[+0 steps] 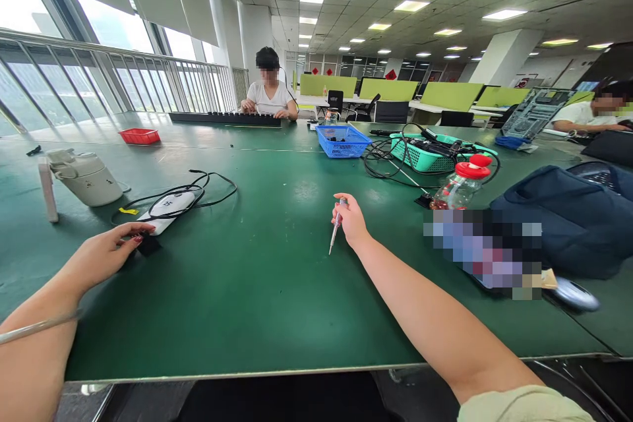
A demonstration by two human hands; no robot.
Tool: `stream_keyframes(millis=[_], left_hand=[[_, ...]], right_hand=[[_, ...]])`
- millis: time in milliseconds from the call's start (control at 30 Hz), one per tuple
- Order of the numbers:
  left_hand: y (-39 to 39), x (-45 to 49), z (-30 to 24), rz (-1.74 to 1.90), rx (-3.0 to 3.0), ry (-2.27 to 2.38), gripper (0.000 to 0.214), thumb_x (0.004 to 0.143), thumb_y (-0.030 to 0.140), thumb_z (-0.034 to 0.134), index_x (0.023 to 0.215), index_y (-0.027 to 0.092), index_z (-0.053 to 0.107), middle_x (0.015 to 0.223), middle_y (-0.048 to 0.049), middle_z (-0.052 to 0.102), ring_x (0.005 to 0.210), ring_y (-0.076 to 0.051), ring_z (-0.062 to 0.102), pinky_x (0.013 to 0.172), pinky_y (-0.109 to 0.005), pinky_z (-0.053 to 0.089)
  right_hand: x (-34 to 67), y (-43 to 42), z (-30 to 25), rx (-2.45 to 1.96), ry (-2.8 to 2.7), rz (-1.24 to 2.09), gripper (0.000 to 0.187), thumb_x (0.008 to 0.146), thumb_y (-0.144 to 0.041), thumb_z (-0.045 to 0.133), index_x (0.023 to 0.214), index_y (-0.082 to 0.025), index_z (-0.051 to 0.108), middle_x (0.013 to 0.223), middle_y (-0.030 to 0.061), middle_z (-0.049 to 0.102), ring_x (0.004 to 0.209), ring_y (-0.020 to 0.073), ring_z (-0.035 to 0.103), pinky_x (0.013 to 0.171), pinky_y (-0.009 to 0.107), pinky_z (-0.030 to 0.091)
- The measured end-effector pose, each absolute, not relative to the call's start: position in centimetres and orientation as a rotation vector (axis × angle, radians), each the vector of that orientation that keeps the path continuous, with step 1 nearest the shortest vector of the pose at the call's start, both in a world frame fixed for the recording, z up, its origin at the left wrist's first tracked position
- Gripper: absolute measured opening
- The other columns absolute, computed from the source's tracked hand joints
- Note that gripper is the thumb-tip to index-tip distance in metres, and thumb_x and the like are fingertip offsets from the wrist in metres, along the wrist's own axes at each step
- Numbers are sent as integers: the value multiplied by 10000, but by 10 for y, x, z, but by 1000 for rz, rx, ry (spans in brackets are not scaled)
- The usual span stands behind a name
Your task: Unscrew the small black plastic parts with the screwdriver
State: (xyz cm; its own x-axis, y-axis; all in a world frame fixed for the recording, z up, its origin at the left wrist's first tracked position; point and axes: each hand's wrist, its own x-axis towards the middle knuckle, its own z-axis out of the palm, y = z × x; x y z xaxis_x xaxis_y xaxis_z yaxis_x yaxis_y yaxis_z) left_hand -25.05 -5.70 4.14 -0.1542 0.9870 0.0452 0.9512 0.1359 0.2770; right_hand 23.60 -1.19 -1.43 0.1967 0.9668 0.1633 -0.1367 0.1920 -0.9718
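Over the middle of the green table (277, 303), my right hand (352, 221) is closed round a slim screwdriver (335, 235). The tool's tip points down towards the tabletop; whether it touches cannot be told. On the left, my left hand (101, 256) pinches a small black block-like piece (149, 245) low over the table. My fingers cover part of that piece, so its exact kind is unclear. Just beyond those fingers lies a flat white device (174, 204) with a black cable (225, 178) looped over it.
A cream-coloured bottle (91, 179) and a red tray (140, 137) are at left. Farther back sit a blue basket (343, 145) and a green basket (420, 157) heaped with cables. A red-lidded jar (457, 188) and dark bag (564, 217) are at right. A person (270, 92) sits opposite.
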Motion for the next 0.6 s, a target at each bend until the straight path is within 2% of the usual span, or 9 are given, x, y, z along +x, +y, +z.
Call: stream_keyframes(millis=[100, 300, 467, 600], left_hand=[[-58, -248, 43, 385, 1945, 2216, 535, 729, 495, 379, 1162, 263, 595, 1183, -14, 646, 926, -224, 632, 876, -340, 472], [-60, -251, 42, 459, 2033, 2178, 531, 705, 513, 413, 1114, 252, 630, 1149, -27, 667, 901, -233, 628, 869, -339, 483], [-60, -248, 44, 496, 2001, 2355, 583, 768, 553, 340, 1192, 256, 607, 1038, -39, 679, 776, -202, 596, 713, -290, 466], [-59, -240, 47, 371, 1939, 2518, 571, 782, 610, 344, 1105, 238, 633, 930, -61, 673, 764, -218, 588, 644, -285, 424]], right_hand=[[235, -12, -14, -1054, -1041, 1014, 296, 684, -292, 553, 973, -244, 515, 540, -88, 477, 478, 102, 437, 519, 264, 420], [235, -12, -14, -1046, -1056, 1008, 301, 679, -303, 562, 973, -249, 519, 554, -91, 475, 479, 102, 441, 518, 268, 425], [235, -12, -15, -1064, -1053, 1004, 306, 677, -302, 551, 976, -249, 520, 547, -91, 476, 482, 102, 438, 524, 269, 435], [235, -12, -15, -1043, -1066, 994, 293, 677, -295, 548, 966, -249, 527, 559, -88, 474, 491, 102, 448, 528, 270, 437]])
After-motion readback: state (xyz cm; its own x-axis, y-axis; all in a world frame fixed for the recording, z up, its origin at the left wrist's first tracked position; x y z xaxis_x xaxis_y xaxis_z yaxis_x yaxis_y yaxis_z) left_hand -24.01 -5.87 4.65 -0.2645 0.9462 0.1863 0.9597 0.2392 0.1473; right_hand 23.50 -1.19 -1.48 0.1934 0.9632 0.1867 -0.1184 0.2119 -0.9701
